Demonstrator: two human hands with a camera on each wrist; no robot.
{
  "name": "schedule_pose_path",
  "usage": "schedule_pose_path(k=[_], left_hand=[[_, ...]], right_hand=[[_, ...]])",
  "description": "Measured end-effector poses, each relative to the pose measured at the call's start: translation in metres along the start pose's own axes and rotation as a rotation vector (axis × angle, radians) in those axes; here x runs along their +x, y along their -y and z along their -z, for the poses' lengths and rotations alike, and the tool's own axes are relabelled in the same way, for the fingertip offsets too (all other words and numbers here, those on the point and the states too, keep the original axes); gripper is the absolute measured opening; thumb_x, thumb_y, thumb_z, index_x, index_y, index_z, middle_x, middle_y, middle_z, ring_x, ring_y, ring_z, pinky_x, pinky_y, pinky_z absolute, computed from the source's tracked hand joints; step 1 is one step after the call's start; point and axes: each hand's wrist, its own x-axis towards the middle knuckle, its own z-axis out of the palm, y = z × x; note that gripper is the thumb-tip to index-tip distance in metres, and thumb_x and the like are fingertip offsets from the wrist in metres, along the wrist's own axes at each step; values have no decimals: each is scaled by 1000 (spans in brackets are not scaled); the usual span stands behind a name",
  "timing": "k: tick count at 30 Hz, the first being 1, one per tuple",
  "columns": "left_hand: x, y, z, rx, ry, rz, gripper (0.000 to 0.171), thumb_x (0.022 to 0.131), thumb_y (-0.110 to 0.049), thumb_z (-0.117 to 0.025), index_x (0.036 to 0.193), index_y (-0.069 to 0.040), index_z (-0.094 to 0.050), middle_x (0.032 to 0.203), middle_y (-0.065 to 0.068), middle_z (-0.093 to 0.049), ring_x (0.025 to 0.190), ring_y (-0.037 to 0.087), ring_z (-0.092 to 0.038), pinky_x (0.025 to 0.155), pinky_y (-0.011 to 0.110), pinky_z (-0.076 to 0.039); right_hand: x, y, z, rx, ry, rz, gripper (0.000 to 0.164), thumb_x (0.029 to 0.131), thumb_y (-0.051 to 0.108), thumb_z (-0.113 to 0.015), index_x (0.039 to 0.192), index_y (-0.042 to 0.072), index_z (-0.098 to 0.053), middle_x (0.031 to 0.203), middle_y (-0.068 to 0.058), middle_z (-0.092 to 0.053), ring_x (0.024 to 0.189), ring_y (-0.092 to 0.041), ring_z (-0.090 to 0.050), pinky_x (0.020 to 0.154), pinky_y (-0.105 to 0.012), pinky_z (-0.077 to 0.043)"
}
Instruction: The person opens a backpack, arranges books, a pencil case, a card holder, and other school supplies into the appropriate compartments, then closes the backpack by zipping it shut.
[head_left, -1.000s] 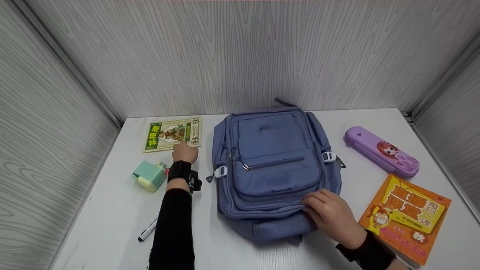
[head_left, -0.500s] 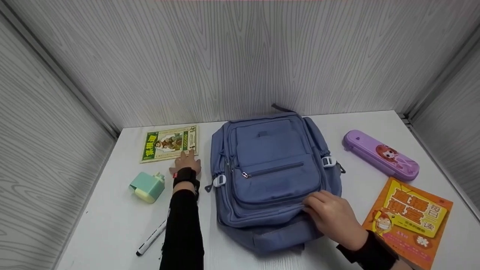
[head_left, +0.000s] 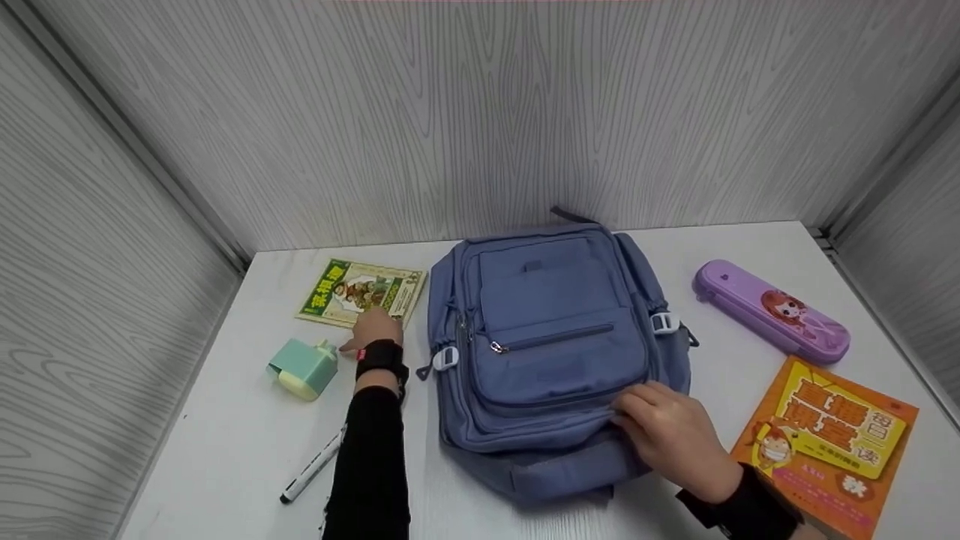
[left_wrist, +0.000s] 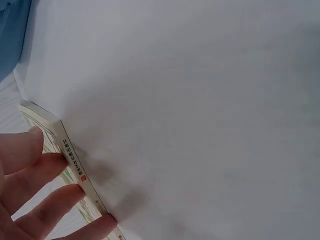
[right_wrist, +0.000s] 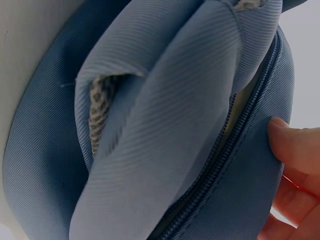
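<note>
from the head view, we see the green-and-yellow booklet (head_left: 360, 289) has swung askew in the last half-second, its right end now just beside the backpack (head_left: 555, 270). the left hand (head_left: 379, 330), spread at the near edge then, is bunched there now; the right hand (head_left: 667, 424) has stayed at the backpack's near edge.

in the left wrist view, bent fingers (left_wrist: 57, 200) meet the booklet's spine (left_wrist: 72, 157) while another digit lies on the cover. we take it as a closed hold, though we cannot tell how firm, or whether the booklet is lifted.

in the right wrist view, thumb and fingers pinch the fabric beside a zip (right_wrist: 231, 145). so, we judge, both pieces are in hand, one being turned, one steadied.
</note>
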Motion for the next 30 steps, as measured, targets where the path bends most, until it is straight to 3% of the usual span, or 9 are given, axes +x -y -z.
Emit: schedule_pose_path(k=[7,10,13,17,22,26,30], left_hand=[[-6,-4,-8,-33,-109,11,40,94,-29,-67,118,3,-68,126,27,-63,114,46,-63,106,71,-38],[-6,-6,-11,-83,-138,55,45,94,-31,-66,123,3,-65,129,29,-57,119,46,-57,103,59,-46],[-4,-8,-14,-133,-146,133,59,95,-35,-63,134,8,-52,133,32,-47,124,44,-51,103,51,-46],[0,-10,-16,-217,-121,253,74,95,-38,-60,142,13,-36,136,33,-42,125,42,-47,105,48,-44],[9,-8,-19,-281,-58,359,83,92,-50,-62,141,11,-35,137,31,-43,124,38,-47,104,48,-44],[19,-6,-19,-209,-2,372,80,92,-54,-59,136,11,-41,134,30,-48,122,40,-50,102,51,-45],[28,-4,-16,-169,45,337,62,97,-41,-52,133,11,-46,131,29,-52,119,42,-52,99,54,-47]], right_hand=[[-2,-3,0,-8,2,-7,15,78,8,-79,85,13,-68,82,2,-68,76,-12,-61,66,-28,-53],[-2,-3,0,-5,7,-14,18,75,6,-80,85,14,-67,83,3,-68,76,-11,-60,66,-27,-52],[-1,-2,0,-3,7,-18,14,79,7,-78,85,14,-67,83,3,-68,76,-11,-60,66,-27,-52],[-1,-2,0,-7,4,-15,16,77,6,-79,84,14,-67,83,3,-68,76,-11,-60,67,-27,-52],[-2,0,-1,-13,6,-14,25,69,4,-84,84,14,-67,82,4,-68,75,-10,-60,67,-26,-52],[-3,0,-1,-12,8,-6,24,70,4,-83,84,15,-67,83,4,-67,75,-10,-59,67,-25,-51],[-4,-1,-1,-9,-3,-1,24,70,4,-83,85,15,-67,83,5,-67,76,-10,-59,68,-25,-51]])
